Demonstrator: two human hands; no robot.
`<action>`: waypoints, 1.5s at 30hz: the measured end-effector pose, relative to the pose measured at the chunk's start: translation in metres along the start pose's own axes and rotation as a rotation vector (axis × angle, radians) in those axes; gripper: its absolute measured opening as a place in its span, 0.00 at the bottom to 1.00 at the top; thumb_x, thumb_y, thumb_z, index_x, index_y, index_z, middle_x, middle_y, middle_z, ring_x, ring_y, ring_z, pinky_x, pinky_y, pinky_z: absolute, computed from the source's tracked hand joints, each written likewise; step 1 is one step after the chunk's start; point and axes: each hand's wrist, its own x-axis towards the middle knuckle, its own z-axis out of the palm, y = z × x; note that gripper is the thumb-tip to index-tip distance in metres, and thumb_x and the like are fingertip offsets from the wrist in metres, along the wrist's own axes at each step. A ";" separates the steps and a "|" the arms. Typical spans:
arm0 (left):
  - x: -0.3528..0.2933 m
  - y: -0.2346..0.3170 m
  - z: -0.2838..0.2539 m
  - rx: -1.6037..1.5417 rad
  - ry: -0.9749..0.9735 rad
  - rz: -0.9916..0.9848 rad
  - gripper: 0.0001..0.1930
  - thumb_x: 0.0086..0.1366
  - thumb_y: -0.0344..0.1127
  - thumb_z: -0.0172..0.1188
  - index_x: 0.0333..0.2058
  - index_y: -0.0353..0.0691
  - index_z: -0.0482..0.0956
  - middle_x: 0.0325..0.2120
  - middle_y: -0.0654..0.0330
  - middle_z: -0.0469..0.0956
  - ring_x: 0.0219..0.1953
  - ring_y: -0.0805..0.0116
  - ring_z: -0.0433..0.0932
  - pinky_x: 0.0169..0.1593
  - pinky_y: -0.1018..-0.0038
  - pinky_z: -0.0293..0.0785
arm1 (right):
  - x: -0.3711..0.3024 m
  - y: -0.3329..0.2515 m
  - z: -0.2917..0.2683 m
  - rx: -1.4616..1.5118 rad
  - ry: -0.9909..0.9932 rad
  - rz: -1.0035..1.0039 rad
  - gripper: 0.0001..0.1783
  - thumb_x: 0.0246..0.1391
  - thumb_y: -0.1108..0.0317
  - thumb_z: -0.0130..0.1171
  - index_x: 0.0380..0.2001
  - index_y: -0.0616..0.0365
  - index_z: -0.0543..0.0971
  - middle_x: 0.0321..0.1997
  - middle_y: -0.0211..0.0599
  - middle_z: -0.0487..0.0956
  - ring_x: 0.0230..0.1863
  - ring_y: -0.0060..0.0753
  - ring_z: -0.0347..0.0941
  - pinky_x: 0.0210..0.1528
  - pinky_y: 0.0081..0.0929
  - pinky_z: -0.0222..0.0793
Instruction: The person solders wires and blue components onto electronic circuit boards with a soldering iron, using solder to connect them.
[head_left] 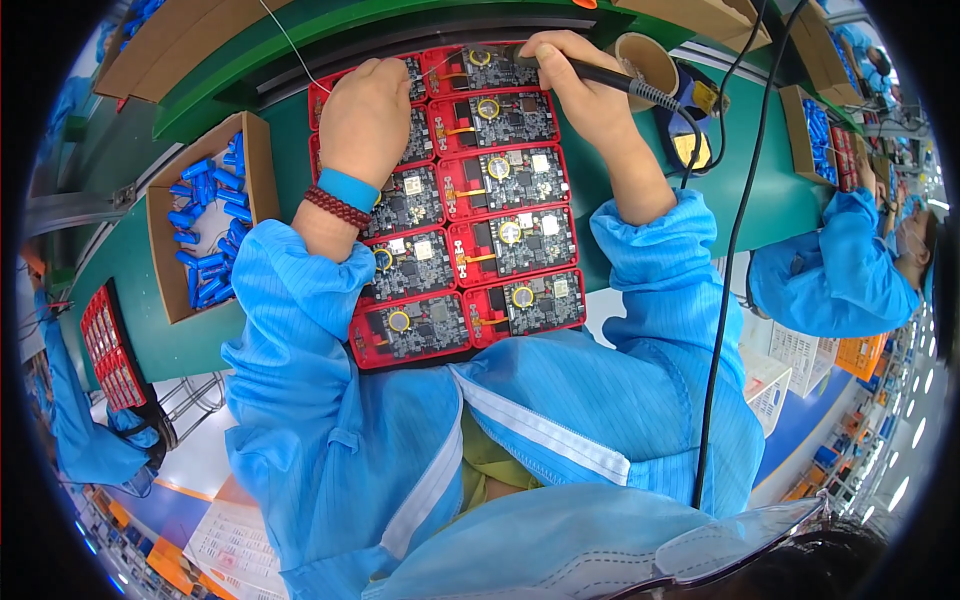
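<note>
My right hand (584, 85) grips a soldering iron (622, 84) by its black handle, with its front end pointing left over the far row. My left hand (366, 120) is closed over the far-left boards, and a thin solder wire (290, 42) runs down into its fingers. Beneath both hands lie two columns of red plastic cases (455, 352), each holding a dark circuit board (516, 178) with a round yellow-rimmed part. The iron's tip is too small to make out, and my left hand hides part of the far-left cases.
A cardboard box (160, 235) of blue cylindrical cells (208, 262) stands left on the green bench (150, 345). Beyond my right hand are a round tub (645, 62) and an iron stand with a yellow pad (690, 150). Black cables (742, 215) hang at right; co-workers sit on both sides.
</note>
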 end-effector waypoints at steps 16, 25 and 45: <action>0.003 -0.002 0.005 0.006 0.007 0.031 0.03 0.57 0.30 0.55 0.29 0.36 0.74 0.26 0.54 0.74 0.32 0.51 0.73 0.34 0.62 0.70 | -0.002 0.000 0.000 0.028 -0.025 0.052 0.10 0.58 0.64 0.53 0.35 0.61 0.78 0.33 0.31 0.78 0.33 0.20 0.72 0.36 0.20 0.70; 0.003 -0.002 0.004 0.012 0.006 0.051 0.03 0.57 0.30 0.55 0.28 0.36 0.74 0.26 0.54 0.74 0.31 0.51 0.73 0.33 0.61 0.70 | -0.001 0.000 -0.001 -0.026 -0.014 -0.059 0.10 0.58 0.65 0.53 0.34 0.61 0.78 0.32 0.31 0.79 0.33 0.20 0.72 0.35 0.19 0.69; -0.032 0.019 -0.031 -0.146 -0.090 0.008 0.02 0.55 0.28 0.55 0.27 0.36 0.74 0.25 0.52 0.73 0.31 0.49 0.72 0.34 0.59 0.69 | -0.038 -0.046 -0.012 0.067 0.013 0.006 0.08 0.56 0.69 0.53 0.30 0.63 0.78 0.30 0.36 0.79 0.31 0.27 0.73 0.34 0.23 0.67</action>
